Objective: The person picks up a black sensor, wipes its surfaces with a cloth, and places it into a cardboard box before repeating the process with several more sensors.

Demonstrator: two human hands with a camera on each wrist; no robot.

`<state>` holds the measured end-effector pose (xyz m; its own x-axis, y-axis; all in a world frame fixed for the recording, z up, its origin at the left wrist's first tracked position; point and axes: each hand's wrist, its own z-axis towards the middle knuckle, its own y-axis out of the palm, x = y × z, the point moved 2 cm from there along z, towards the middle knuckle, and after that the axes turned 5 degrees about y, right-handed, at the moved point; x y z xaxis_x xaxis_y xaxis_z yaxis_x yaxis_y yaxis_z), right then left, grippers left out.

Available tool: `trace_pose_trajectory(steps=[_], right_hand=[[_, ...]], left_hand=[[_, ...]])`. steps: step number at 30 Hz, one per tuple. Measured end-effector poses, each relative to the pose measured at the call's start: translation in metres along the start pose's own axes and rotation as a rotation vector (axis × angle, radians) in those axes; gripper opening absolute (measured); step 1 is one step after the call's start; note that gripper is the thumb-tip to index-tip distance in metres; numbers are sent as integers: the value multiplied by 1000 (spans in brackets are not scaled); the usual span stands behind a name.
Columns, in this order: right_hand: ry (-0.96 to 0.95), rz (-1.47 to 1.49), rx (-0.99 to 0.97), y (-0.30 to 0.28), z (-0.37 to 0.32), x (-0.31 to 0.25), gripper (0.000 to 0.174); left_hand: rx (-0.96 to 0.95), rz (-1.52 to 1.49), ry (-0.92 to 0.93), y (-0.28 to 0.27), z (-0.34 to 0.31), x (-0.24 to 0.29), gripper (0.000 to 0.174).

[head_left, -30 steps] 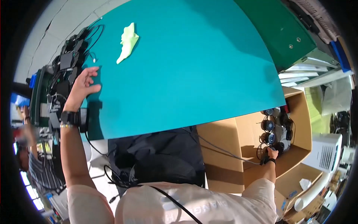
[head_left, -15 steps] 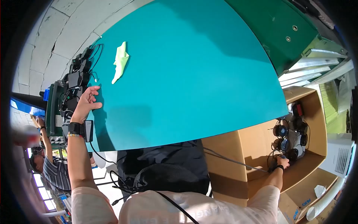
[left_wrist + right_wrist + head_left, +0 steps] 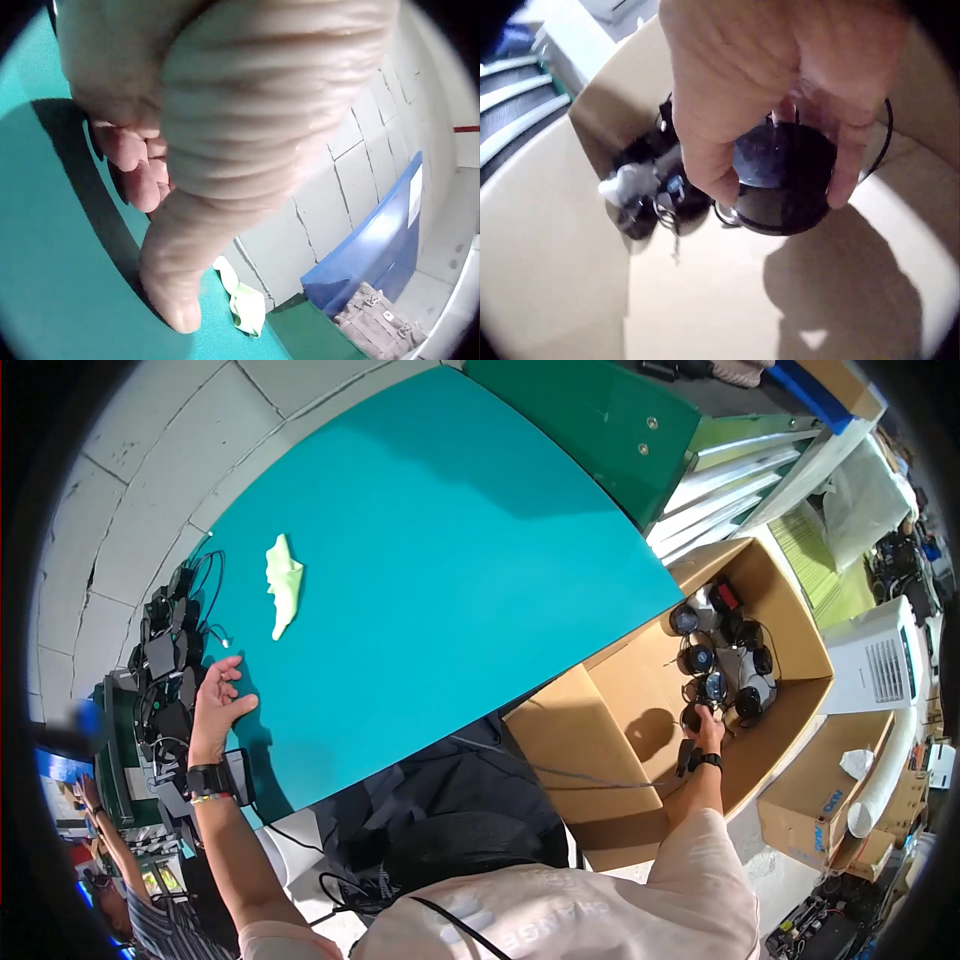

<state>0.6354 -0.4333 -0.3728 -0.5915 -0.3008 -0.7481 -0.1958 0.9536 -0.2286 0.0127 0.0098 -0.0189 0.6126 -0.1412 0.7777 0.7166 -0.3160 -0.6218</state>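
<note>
Down in the cardboard box [image 3: 625,705], my right hand [image 3: 708,732] grips a round black device with a glossy top [image 3: 784,176]; thumb and fingers pinch it from opposite sides in the right wrist view. Several similar round black devices [image 3: 697,655] with cables lie beside it, some with white wrapping [image 3: 630,184] among them. My left hand [image 3: 215,710] is at the left side of the green table [image 3: 430,590], fingers loosely bent and holding nothing. Closest to that hand is a row of black devices with cables [image 3: 165,655]. A pale yellow-green cloth [image 3: 284,587] lies crumpled farther up the tabletop.
A black bag [image 3: 450,800] sits below the table's near edge, with cables across it. Right of the box are a white appliance [image 3: 875,670] and another open carton [image 3: 815,805]. A green cabinet [image 3: 590,435] borders the far right side. Another person's arm [image 3: 120,845] shows at left.
The head view has turned and shifted, so table and box appear tilted. My right hand stays on the round device, and a round shadow now shows on the box wall. The left hand keeps its pose.
</note>
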Motion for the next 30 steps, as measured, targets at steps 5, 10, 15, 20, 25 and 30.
trace_pose_trajectory(steps=[5, 10, 15, 20, 25, 30], right_hand=[[-96, 719, -661, 20, -78, -97, 38], [-361, 1142, -1121, 51, -204, -200, 54], [-520, 983, -1620, 101, -332, -271, 74], [-704, 452, -1784, 196, -503, -286, 67], [-885, 165, -1767, 314, -603, -260, 65], [-1038, -127, -1616, 407, -626, -201, 80]], left_hand=[[1, 50, 99, 1, -2, -1, 65], [-18, 61, 187, -1, -2, 1, 63], [-97, 58, 115, -3, -3, 22, 59], [-248, -254, 276, 9, -2, 53, 44], [-266, -606, 378, -3, 1, 64, 39], [-94, -1131, 320, -24, 16, 28, 65]])
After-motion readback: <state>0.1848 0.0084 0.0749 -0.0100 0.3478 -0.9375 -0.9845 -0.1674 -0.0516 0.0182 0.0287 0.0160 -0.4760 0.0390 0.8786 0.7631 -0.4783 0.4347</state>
